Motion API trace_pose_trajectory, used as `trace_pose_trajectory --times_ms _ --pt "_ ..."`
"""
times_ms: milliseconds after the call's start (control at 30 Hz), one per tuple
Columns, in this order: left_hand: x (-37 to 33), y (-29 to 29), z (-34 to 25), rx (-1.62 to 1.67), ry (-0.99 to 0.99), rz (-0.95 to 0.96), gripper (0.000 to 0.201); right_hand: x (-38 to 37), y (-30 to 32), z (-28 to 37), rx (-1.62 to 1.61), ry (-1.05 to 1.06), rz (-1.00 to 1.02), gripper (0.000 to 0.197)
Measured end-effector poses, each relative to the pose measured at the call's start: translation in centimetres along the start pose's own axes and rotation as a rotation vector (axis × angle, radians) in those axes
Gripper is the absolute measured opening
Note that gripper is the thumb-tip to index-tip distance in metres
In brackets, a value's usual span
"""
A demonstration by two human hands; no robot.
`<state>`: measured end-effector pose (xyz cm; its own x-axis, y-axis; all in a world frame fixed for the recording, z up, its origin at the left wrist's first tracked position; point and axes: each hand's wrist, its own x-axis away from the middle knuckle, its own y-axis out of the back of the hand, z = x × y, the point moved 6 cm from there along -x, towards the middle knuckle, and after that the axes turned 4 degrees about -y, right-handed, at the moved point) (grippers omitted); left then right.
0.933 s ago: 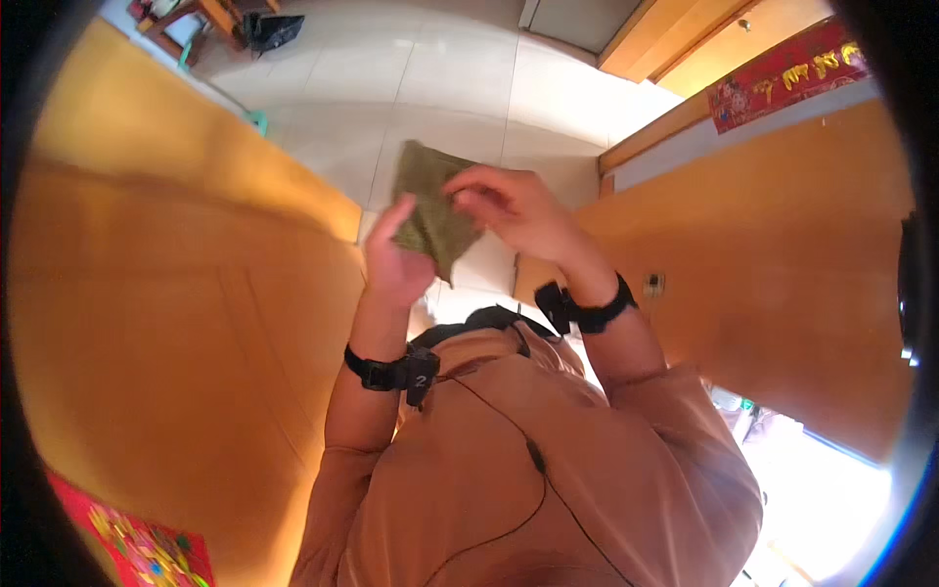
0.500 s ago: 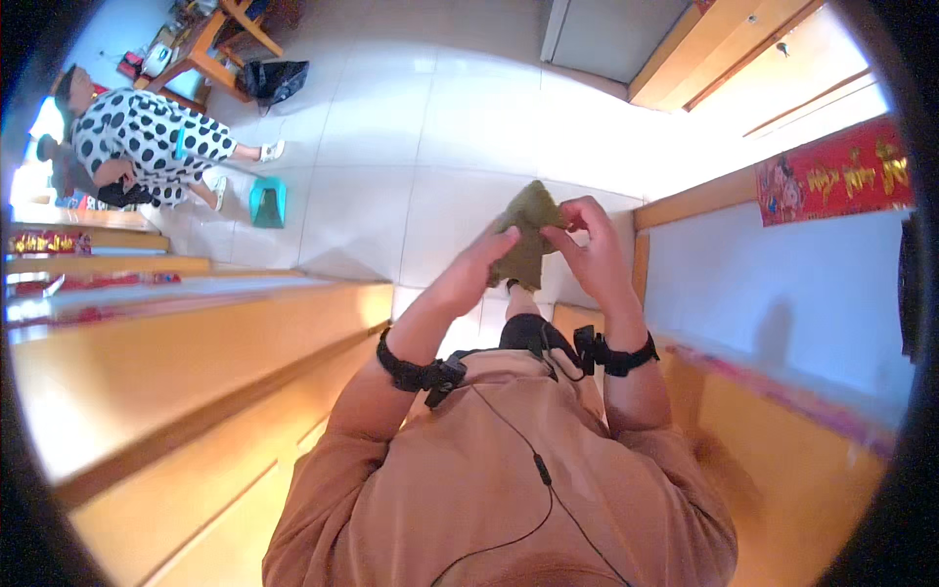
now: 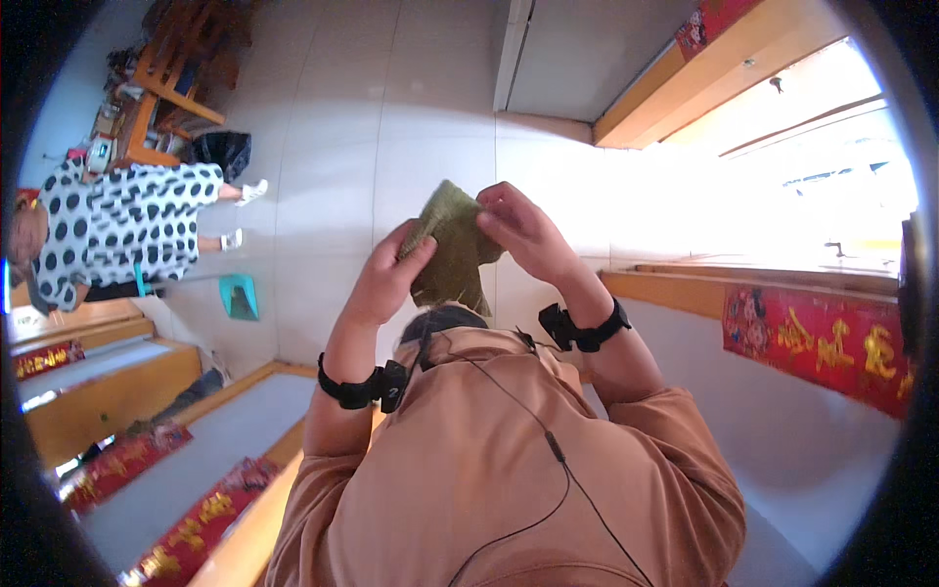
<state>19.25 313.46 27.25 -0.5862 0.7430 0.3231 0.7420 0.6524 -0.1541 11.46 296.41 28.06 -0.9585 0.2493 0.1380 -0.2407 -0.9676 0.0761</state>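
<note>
An olive-green cloth (image 3: 447,256), folded and partly hanging, is held between my hands in front of my body. The fingers of my left hand (image 3: 387,266) are behind its left edge, with the thumb pressed on the front. At the upper right edge, my right hand (image 3: 523,231) pinches the cloth between thumb and fingers. The cloth's lower end hangs loose near my leg. Black straps with small devices circle both forearms.
A person in a polka-dot dress (image 3: 127,220) stands at the left, near a teal long-handled dustpan (image 3: 240,296). A black bag (image 3: 223,152) lies by a wooden chair (image 3: 161,98). A bright doorway (image 3: 802,176) opens at the right, beside a wall with a red banner (image 3: 812,342).
My view has turned and more of the bright doorway shows. Both hands and the cloth now appear further left. My left hand has shifted its hold along the cloth's left edge.
</note>
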Motion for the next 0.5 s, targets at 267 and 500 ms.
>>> trace_pose_trajectory --times_ms 267,500 --pt "-23.3 5.2 -5.6 -0.217 -0.030 0.204 0.022 -18.8 7.3 -1.4 0.016 -0.136 -0.003 0.035" --pt "-36.6 9.9 -16.5 -0.237 -0.201 0.247 0.019 -32.9 11.2 7.7 0.058 0.143 -0.202 0.027"
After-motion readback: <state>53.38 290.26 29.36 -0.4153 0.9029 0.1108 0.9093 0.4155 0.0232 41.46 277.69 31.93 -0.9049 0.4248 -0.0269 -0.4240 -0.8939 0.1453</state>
